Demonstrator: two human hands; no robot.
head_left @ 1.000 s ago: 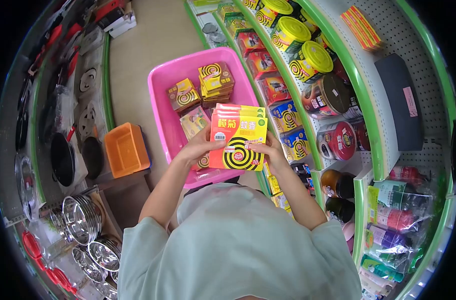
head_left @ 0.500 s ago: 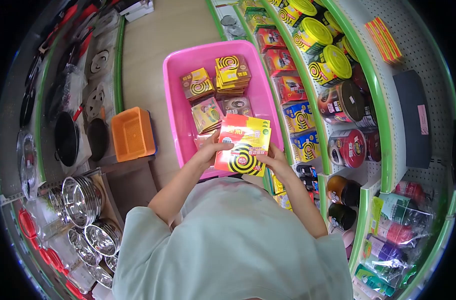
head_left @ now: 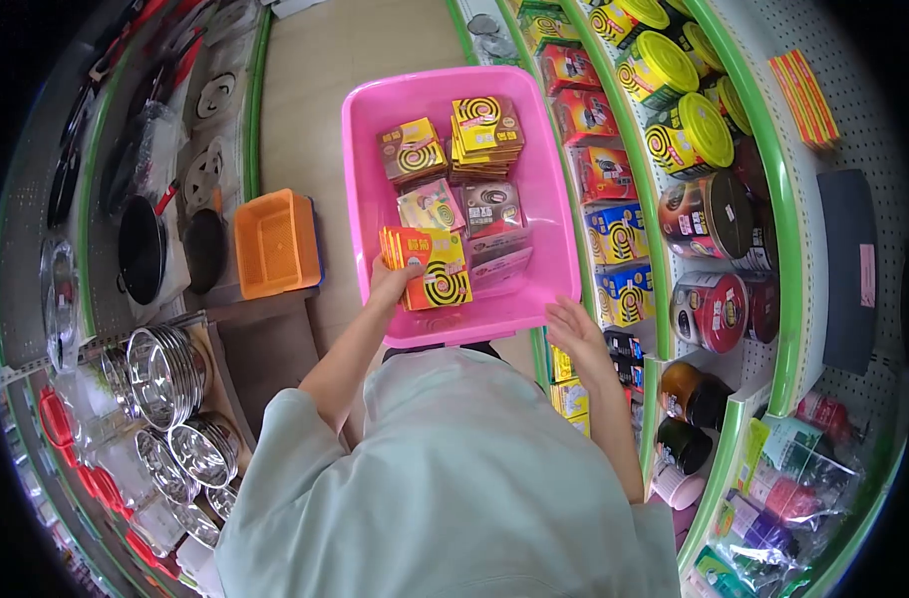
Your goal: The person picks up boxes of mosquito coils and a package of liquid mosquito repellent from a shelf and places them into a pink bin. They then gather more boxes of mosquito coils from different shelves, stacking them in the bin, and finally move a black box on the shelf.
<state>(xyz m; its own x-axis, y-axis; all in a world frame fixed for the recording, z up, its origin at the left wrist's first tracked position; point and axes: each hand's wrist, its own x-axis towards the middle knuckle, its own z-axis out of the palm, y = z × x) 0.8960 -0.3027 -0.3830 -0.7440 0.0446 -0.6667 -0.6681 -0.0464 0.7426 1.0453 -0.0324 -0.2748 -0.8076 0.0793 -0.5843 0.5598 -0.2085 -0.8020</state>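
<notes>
My left hand (head_left: 392, 283) grips the left side of a small stack of red and yellow boxes with a black spiral (head_left: 441, 271), inside the near left part of a pink tub (head_left: 557, 244). My right hand (head_left: 577, 334) is empty, fingers apart, by the tub's near right corner. Farther back in the tub lie a stack of yellow and brown boxes (head_left: 413, 151) at the left and a taller stack of similar boxes (head_left: 486, 130) at the right. A pale box (head_left: 431, 206) and a dark brown box (head_left: 493, 207) lie between these stacks and the held boxes.
An orange basket (head_left: 276, 245) stands left of the tub. Shelves on the right hold yellow-lidded cans (head_left: 702, 132), red packs (head_left: 606, 173) and blue packs (head_left: 617, 234). Frying pans (head_left: 142, 249) and steel bowls (head_left: 161, 375) are on the left. A brown box (head_left: 267, 344) sits below the basket.
The red and yellow boxes have moved left and down into the tub with my left hand. My right hand has let go of them and moved right, its fingers now spread.
</notes>
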